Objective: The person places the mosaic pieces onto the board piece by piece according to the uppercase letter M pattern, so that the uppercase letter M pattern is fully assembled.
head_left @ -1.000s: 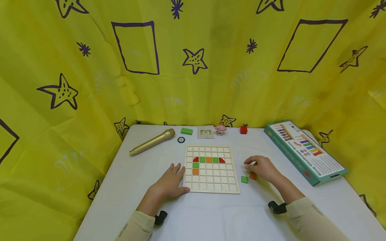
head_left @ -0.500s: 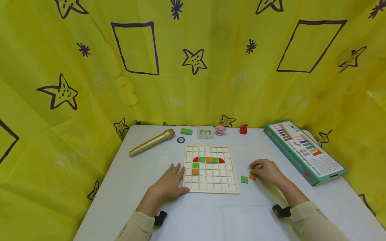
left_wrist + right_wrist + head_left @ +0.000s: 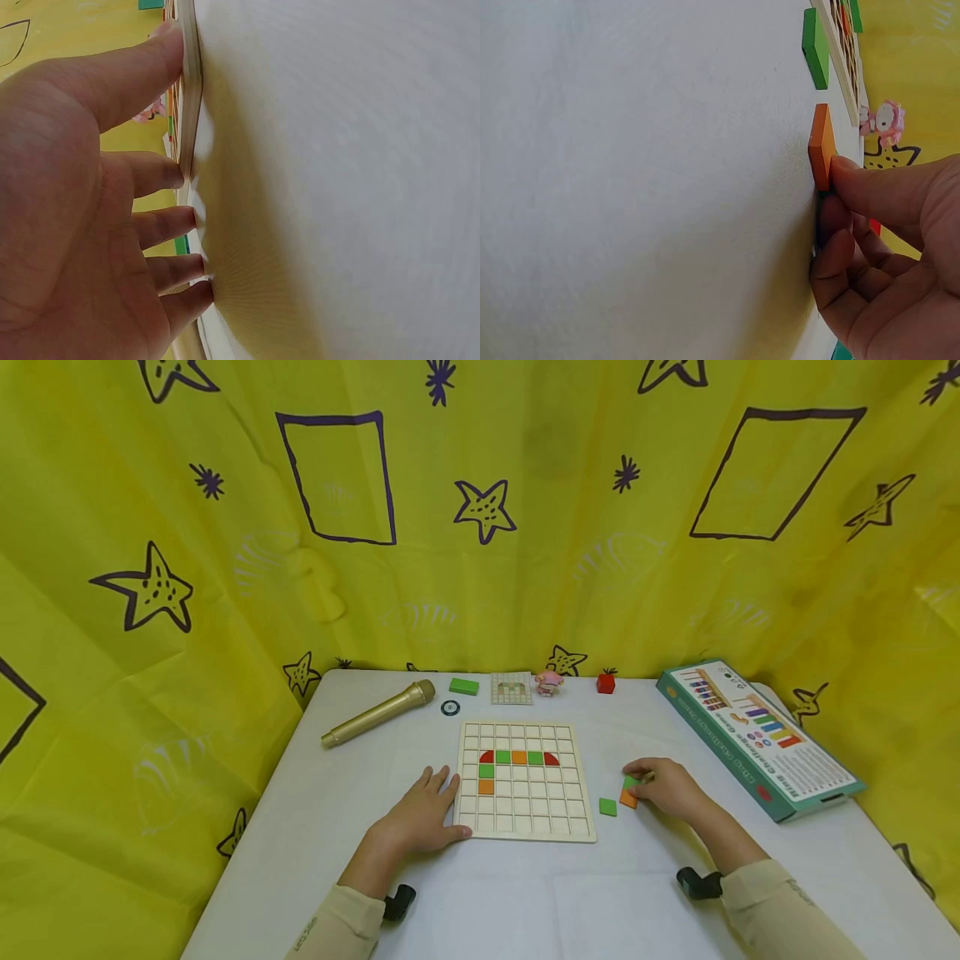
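Note:
A pale wooden grid board (image 3: 525, 822) lies mid-table. Red, green and orange pieces sit in some of its squares. My left hand (image 3: 422, 814) rests along the board's left edge with fingers spread; its thumb (image 3: 154, 64) touches the near corner. Right of the board, my right hand (image 3: 663, 787) pinches a green square tile (image 3: 631, 783) between thumb and curled fingers, low over the table. That tile is mostly hidden in the right wrist view. An orange tile (image 3: 822, 146) lies against it, right at the thumb tip. Another green tile (image 3: 607, 807) lies just left.
Behind the board are a gold microphone (image 3: 378, 714), a green block (image 3: 464, 687), a round black-and-white disc (image 3: 450, 707), a small pattern card (image 3: 512, 689), a pink figurine (image 3: 549, 682) and a red block (image 3: 606, 683). A game box (image 3: 761, 739) lies at right.
My right hand has shifted slightly right and toward me, to the orange tile. The green tile at its fingertips now shows. My left hand has stayed on the board's edge.

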A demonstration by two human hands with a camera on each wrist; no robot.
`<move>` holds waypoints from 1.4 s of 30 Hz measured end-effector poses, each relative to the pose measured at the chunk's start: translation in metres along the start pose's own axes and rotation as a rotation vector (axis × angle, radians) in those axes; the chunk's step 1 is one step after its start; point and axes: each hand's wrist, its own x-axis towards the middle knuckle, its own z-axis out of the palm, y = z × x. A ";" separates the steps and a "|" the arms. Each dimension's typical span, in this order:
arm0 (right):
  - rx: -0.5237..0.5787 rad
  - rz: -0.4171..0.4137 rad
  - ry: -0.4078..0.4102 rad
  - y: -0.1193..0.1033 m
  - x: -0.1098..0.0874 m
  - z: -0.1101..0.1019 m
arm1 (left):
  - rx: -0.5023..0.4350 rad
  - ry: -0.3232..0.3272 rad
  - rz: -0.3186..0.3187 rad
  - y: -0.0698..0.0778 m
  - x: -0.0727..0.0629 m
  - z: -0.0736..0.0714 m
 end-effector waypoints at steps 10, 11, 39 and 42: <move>0.018 -0.006 0.007 0.003 0.002 0.002 | -0.003 0.001 -0.002 0.000 -0.001 -0.001; 0.016 -0.007 0.010 0.003 0.002 0.003 | -0.002 0.001 0.001 0.000 -0.001 -0.001; 0.021 -0.058 0.021 -0.016 0.017 0.001 | 0.015 0.004 0.009 0.000 0.001 0.002; 0.010 -0.076 0.015 -0.020 0.019 0.000 | 0.016 0.003 0.007 0.000 0.001 0.002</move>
